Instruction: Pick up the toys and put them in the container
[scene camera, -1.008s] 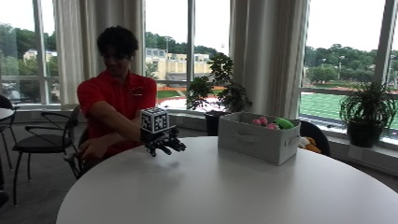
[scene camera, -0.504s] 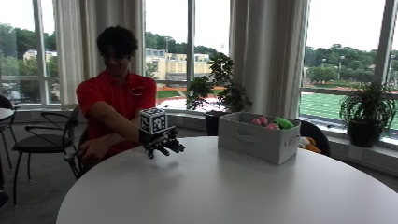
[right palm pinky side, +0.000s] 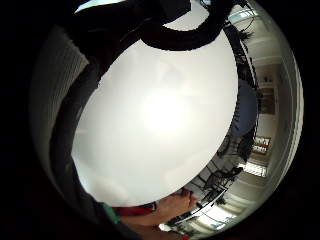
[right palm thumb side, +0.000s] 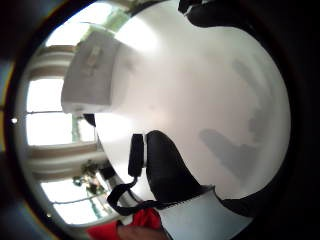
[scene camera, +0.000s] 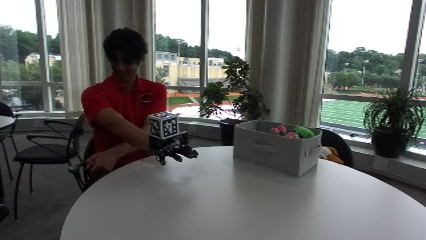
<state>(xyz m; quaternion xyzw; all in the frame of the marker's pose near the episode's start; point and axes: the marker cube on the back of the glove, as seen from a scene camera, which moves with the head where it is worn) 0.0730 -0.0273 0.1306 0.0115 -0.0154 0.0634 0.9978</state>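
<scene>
- Gloved R hand (scene camera: 174, 151) is held above table (scene camera: 219, 200) edge, fingers relaxed, nothing gripped; barely shifted vs 0.5 s ago.
- Toys (scene camera: 291, 132) are seen in container (scene camera: 276, 148), unchanged, well apart from hand.

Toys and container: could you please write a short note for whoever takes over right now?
Gloved right hand: hovers above the table near the person, fingers relaxed, holding nothing.
Container: on the table's far side, by the window; pink and green toys show above its rim.
Done: those toys are in.
Left: no toy shows on the tabletop; something orange sits behind the container, off the table. Check it.
</scene>
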